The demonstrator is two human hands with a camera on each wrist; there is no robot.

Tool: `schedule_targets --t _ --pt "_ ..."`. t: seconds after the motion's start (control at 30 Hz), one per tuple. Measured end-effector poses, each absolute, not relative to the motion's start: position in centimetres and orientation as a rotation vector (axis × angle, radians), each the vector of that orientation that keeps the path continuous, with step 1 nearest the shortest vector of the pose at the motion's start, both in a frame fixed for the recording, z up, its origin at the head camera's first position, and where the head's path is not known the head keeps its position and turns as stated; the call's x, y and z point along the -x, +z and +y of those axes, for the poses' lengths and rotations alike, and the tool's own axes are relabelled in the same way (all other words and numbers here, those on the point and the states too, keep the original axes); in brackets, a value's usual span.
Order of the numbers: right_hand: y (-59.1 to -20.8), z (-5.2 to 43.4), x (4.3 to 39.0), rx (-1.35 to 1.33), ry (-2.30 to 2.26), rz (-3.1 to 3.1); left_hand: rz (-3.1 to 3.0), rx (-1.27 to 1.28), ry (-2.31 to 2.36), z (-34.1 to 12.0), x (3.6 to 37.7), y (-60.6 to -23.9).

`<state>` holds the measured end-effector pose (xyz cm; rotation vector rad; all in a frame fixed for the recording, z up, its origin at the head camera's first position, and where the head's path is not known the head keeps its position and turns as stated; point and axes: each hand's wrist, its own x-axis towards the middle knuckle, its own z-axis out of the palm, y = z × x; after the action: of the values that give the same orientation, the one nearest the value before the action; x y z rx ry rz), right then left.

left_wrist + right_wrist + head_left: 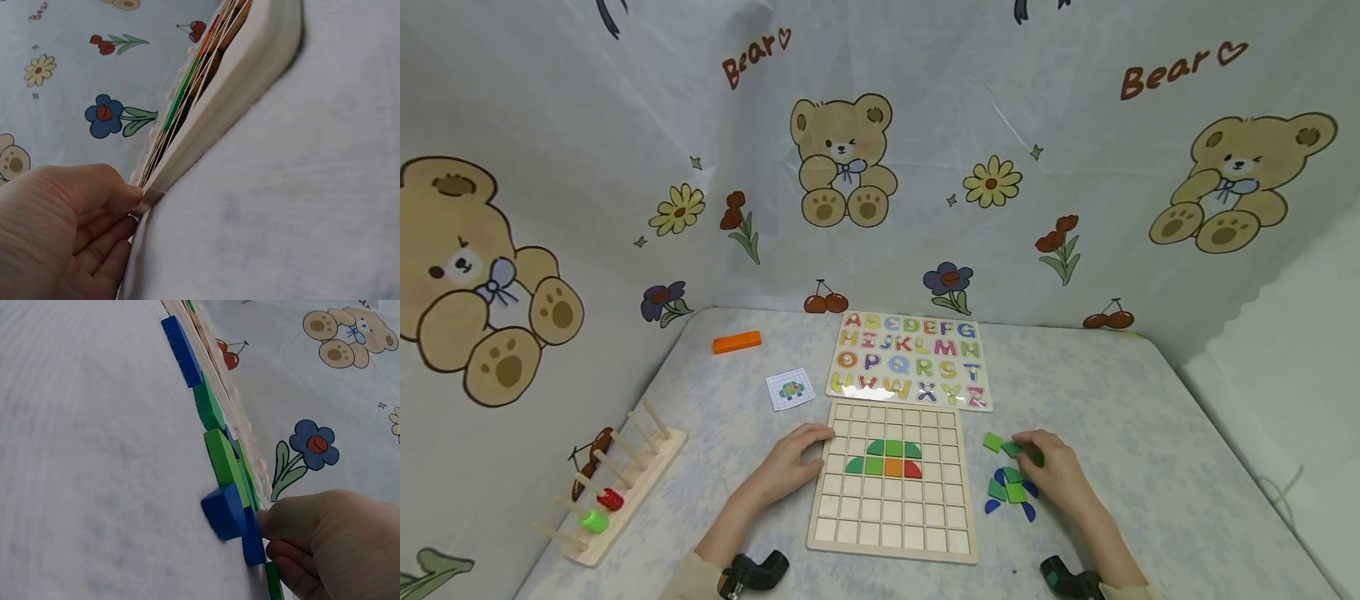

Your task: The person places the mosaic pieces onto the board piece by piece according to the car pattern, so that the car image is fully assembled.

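Note:
A wooden grid board lies flat, with several green pieces, an orange square and a red quarter-round piece set in its middle cells. My left hand rests on the board's left side, thumb and fingertips at its edge, also seen in the left wrist view. Over on the right, my right hand hovers low among loose green and blue pieces. Its fingertips are right at a dark green piece, near a light green square. Blue pieces lie beside the thumb in the right wrist view.
An alphabet board lies behind the grid board. To its left are a picture card and an orange bar. A wooden peg rack with red and green rings stands at the left. A printed bear cloth hangs behind.

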<state>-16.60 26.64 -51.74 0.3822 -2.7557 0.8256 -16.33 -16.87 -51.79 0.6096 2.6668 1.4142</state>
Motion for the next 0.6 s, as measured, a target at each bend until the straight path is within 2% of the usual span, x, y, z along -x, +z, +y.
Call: schedule_targets --t 0.6 --pt "-51.8 25.6 17.0 -0.432 0.788 -2.774 2.667 -0.602 1.414 -16.9 16.3 -51.8"
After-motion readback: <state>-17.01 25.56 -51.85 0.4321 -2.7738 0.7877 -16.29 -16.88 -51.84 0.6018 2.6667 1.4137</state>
